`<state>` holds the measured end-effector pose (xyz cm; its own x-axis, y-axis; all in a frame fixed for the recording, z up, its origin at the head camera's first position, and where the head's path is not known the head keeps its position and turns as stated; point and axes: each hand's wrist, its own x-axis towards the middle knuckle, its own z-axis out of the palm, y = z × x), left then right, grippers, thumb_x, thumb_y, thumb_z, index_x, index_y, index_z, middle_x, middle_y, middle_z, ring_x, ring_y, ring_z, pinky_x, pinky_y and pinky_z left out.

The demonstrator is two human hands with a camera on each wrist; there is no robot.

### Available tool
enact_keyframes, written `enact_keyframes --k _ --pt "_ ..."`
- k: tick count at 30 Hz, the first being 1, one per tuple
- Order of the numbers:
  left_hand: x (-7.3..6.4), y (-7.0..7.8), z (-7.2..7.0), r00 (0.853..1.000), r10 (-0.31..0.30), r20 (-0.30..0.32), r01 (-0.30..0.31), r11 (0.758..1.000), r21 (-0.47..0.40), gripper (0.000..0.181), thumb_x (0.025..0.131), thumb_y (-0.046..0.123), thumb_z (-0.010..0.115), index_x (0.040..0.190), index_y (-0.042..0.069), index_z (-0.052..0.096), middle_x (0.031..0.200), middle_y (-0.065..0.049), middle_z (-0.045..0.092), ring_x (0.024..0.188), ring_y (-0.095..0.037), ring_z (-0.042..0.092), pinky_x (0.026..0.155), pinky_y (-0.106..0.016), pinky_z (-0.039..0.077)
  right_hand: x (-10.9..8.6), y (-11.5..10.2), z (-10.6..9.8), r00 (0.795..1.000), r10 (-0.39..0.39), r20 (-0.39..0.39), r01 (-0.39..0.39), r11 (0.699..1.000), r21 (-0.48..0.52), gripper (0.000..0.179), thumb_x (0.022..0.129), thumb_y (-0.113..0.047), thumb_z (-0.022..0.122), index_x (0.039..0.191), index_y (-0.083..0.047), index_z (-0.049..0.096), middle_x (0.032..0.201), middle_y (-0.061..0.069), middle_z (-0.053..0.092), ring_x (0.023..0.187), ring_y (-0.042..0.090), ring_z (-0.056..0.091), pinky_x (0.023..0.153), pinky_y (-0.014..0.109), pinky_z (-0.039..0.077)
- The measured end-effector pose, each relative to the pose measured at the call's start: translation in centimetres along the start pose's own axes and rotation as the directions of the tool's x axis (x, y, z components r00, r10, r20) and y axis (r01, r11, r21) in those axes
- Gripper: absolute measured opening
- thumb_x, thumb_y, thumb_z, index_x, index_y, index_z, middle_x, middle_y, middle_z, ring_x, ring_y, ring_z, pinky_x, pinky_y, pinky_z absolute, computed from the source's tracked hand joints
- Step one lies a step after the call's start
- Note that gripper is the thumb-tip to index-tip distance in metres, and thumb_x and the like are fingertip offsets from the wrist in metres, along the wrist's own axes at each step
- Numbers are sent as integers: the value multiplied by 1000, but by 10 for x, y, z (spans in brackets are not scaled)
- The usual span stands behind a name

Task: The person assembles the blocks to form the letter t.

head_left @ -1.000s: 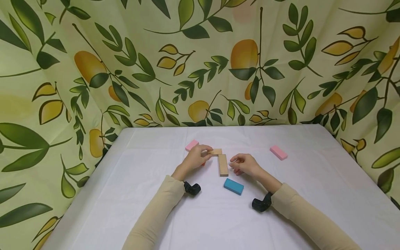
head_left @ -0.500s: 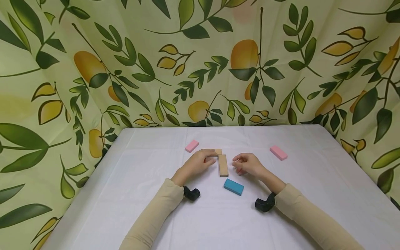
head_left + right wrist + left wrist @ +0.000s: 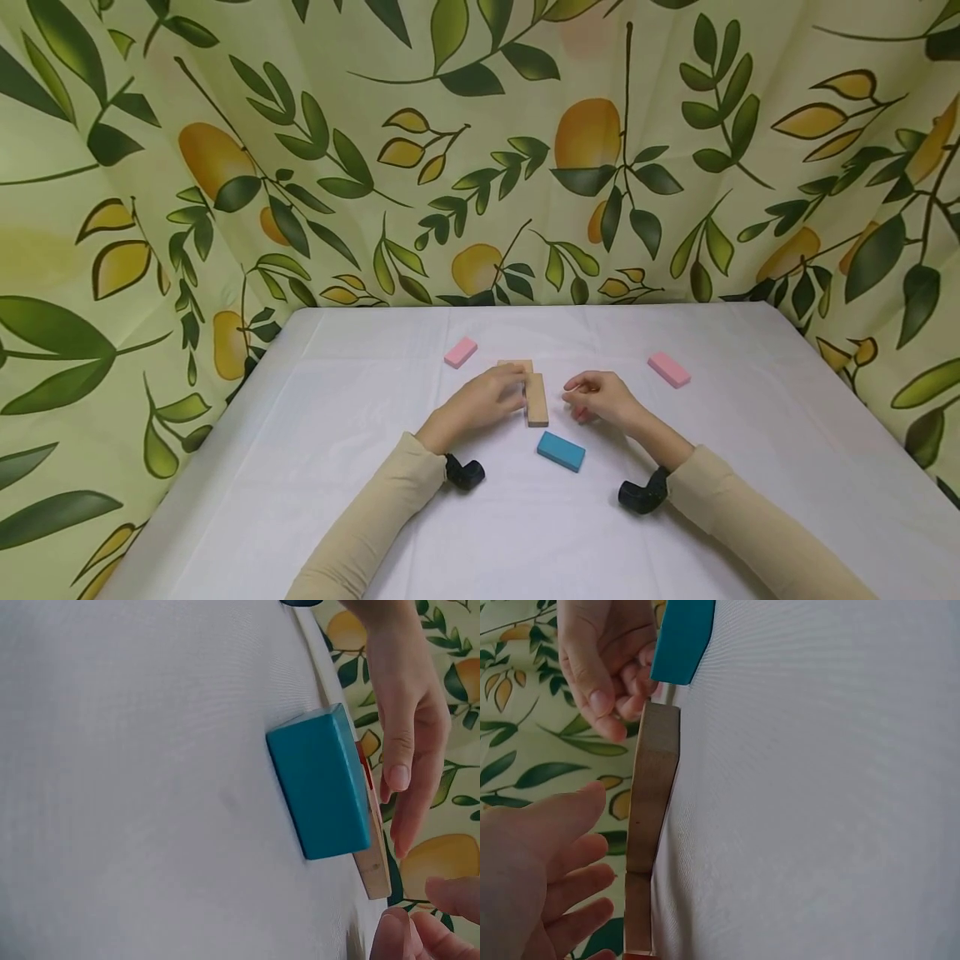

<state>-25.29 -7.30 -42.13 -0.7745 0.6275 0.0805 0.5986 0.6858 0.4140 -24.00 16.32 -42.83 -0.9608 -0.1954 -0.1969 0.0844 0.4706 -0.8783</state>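
Just left of the long wooden block (image 3: 537,402), the left hand (image 3: 480,402) hangs with fingers loosely extended, gripping nothing; the left wrist view shows a slim gap between its fingertips and the wood. Right of that block, across a strip of white cloth (image 3: 556,402), the right hand (image 3: 602,397) is half curled, holding nothing. A second wooden block (image 3: 517,362) lies crosswise at its far end, a teal block (image 3: 561,452) near its near end. Beyond it, well apart, runs the far edge of the bench (image 3: 615,312); broad cloth stretches to both side edges.
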Motion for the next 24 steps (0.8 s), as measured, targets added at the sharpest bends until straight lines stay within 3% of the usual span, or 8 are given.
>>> enact_keyframes --k 5,15,24 --pt "-1 4 0 1000 11 10 -11 1000 24 47 95 31 59 136 7 55 149 -10 47 143 -25 41 120 -41 33 -3 1 -3 1000 -13 2 13 1000 -4 29 90 -15 66 110 6 60 74 2 65 59 8 61 60 22 57" --pt "2 9 2 996 -50 73 47 998 42 55 94 36 61 142 12 49 156 -6 38 147 -23 34 119 -42 35 -9 7 -11 1000 -2 -2 2 1000 -2 32 90 -15 66 111 8 59 75 3 65 61 9 61 63 24 59" --pt "0 12 0 997 24 77 -28 998 57 52 95 33 59 138 5 52 153 -12 42 144 -27 38 118 -37 36 -14 14 -21 1000 -3 -4 3 1000 -4 32 91 -17 65 112 8 59 74 0 64 63 9 61 64 23 59"
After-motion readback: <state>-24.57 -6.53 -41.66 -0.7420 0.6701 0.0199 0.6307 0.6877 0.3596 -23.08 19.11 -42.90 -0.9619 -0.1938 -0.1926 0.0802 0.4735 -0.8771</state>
